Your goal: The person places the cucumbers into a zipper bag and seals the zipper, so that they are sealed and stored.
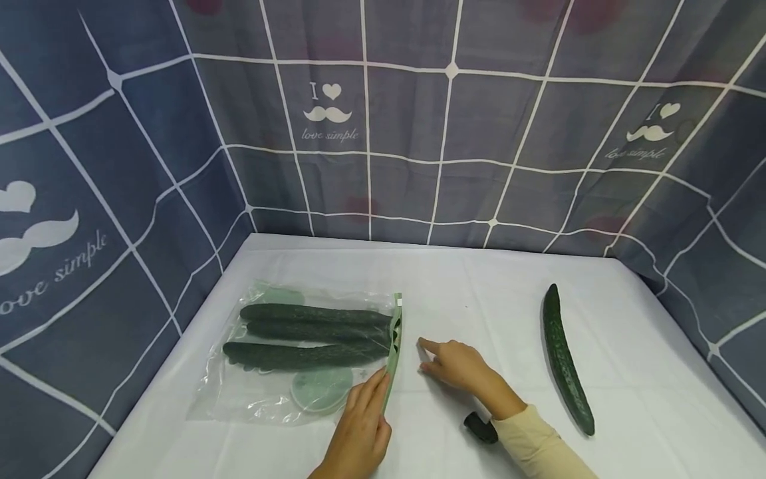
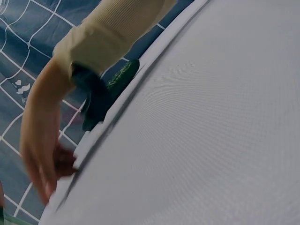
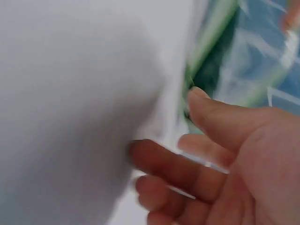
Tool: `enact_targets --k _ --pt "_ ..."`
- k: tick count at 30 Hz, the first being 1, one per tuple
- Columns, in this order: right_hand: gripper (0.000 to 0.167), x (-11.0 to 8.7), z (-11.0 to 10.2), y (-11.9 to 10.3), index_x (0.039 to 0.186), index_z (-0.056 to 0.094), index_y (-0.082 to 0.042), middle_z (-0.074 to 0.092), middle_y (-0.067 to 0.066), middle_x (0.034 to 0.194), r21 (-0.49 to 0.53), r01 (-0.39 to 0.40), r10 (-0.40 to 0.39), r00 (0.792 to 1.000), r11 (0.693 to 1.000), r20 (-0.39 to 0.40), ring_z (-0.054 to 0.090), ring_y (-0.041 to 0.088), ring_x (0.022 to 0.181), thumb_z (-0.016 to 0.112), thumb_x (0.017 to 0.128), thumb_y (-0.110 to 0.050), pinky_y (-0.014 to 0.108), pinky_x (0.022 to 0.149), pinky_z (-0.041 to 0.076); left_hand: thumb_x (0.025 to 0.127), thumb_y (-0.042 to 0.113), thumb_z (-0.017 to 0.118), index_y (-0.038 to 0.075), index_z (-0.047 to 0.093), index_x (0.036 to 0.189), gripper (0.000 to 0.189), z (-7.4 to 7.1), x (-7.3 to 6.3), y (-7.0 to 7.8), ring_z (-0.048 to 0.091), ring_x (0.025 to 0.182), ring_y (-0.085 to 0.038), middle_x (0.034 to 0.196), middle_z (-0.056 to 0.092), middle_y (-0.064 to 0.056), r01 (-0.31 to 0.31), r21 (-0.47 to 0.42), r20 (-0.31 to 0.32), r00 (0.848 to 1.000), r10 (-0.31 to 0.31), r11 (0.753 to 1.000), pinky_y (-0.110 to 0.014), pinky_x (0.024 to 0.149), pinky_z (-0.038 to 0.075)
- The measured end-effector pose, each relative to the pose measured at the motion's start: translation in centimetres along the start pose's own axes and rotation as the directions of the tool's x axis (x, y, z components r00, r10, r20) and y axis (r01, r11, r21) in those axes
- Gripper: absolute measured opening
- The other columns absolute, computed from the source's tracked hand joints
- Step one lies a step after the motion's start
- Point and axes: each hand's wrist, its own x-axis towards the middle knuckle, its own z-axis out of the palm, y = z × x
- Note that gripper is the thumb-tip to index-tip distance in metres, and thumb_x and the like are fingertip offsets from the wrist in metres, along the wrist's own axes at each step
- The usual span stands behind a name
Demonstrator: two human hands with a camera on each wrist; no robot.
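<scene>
A clear zip bag [image 1: 263,402] with a green strip along its open edge lies flat on the left of the table. Three dark green cucumbers [image 1: 308,356] lie side by side inside it, their right ends at the opening. My left hand [image 1: 359,429] grips the near end of the green strip. To the right of the opening, my right hand [image 1: 457,366] hovers with its index finger stretched out and the others loosely bent, holding nothing. In the right wrist view the right hand's thumb [image 3: 199,98] appears close to the blurred green strip.
Another cucumber [image 1: 567,362] lies alone on the right of the white-covered table [image 1: 467,286]. A dark wrist camera [image 1: 481,428] sits at the right cuff. Grey checked curtains [image 1: 407,113] stand around the back and sides.
</scene>
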Motion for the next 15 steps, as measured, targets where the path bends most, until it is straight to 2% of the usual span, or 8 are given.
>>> enact_targets --k 2,5,9,12,15 --pt "0.052 -1.5 -0.7 1.2 0.13 0.052 -0.014 0.046 -0.004 0.052 0.038 -0.076 0.076 0.997 0.996 -0.006 0.037 0.009 0.047 0.062 0.083 -0.031 0.026 0.046 0.032 0.061 -0.005 0.06 -0.005 0.055 0.12 0.059 0.1 -0.1 -0.1 0.05 0.099 -0.018 0.127 0.052 -0.011 -0.012 0.0 -0.024 1.0 0.012 1.0 -0.028 0.076 0.048" --pt "0.056 -3.6 -1.7 3.0 0.134 0.047 -0.015 0.046 -0.005 0.056 0.083 -0.191 0.194 0.981 0.978 -0.031 0.038 0.011 0.048 0.061 0.083 -0.032 0.026 0.046 0.032 0.06 -0.005 0.059 -0.005 0.055 0.119 0.06 0.1 -0.1 -0.2 0.05 0.098 -0.018 0.127 0.052 -0.011 -0.018 0.003 -0.045 0.999 0.018 1.0 -0.028 0.076 0.047" --pt "0.058 -6.2 -2.6 5.3 0.136 0.043 -0.01 0.053 -0.003 0.064 0.135 -0.268 0.281 0.956 0.954 -0.089 0.042 0.012 0.051 0.059 0.084 -0.031 0.026 0.046 0.034 0.059 -0.005 0.058 -0.004 0.056 0.119 0.06 0.0 -0.1 -0.3 0.05 0.098 -0.018 0.127 0.053 -0.01 -0.01 0.004 -0.06 0.998 0.01 1.0 -0.029 0.076 0.047" --pt "0.061 -8.2 -3.1 6.8 0.138 0.039 -0.007 0.057 0.0 0.07 0.163 -0.322 0.342 0.932 0.933 -0.119 0.042 0.012 0.052 0.058 0.085 -0.033 0.026 0.047 0.034 0.06 -0.005 0.058 -0.005 0.056 0.119 0.059 0.0 0.0 -0.2 0.05 0.098 -0.018 0.127 0.053 -0.011 -0.006 -0.006 -0.058 0.998 0.006 1.0 -0.03 0.075 0.048" --pt "0.066 -10.3 -3.5 8.1 0.14 0.034 -0.005 0.058 0.002 0.077 0.184 -0.399 0.425 0.896 0.898 -0.13 0.041 0.014 0.053 0.057 0.086 -0.034 0.027 0.047 0.034 0.06 -0.006 0.059 -0.004 0.055 0.119 0.059 0.1 0.1 0.0 0.05 0.098 -0.019 0.127 0.052 -0.011 0.005 -0.02 -0.038 0.999 -0.006 1.0 -0.03 0.074 0.048"
